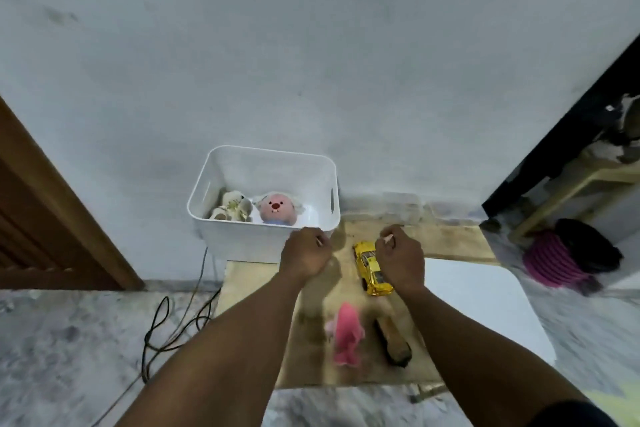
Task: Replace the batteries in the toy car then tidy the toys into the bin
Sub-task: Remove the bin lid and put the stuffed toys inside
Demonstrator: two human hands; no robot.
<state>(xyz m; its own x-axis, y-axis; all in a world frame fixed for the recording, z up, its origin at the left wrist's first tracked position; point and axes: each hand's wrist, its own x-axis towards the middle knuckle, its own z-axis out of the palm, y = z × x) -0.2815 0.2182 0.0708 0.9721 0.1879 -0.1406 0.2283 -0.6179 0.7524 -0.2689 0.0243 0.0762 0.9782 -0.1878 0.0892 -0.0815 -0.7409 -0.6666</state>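
A person's two forearms reach forward over a low wooden board [446, 239] set on a marbled floor against a pale wall. The left hand [304, 253] is curled closed, knuckles up, just in front of the near wall of a white plastic bin [242, 239]; whether anything lies inside the fist cannot be told. The right hand [400, 256] is likewise closed, with a thin pale end showing at its fingertips, too small to identify, and it hangs above the yellow toy car [369, 269], hiding part of it. The car rests on its wheels on the board, nose toward the bin, outside it, so tidying appears unfinished; whether its batteries have been changed cannot be judged from this view.

The bin sits at the board's far left corner, within easy reach of both hands. Inside it lie a cream soft toy [232, 206] on the left and a round pink-faced plush [276, 209] beside it, the rest of the floor of the bin bare.

Nearer the person, a blurred pink soft toy [346, 333] lies on the board beside a brown brush-like object [393, 343]. A black cable [162, 326] loops on the floor to the left, and a white panel [478, 302] lies on the right
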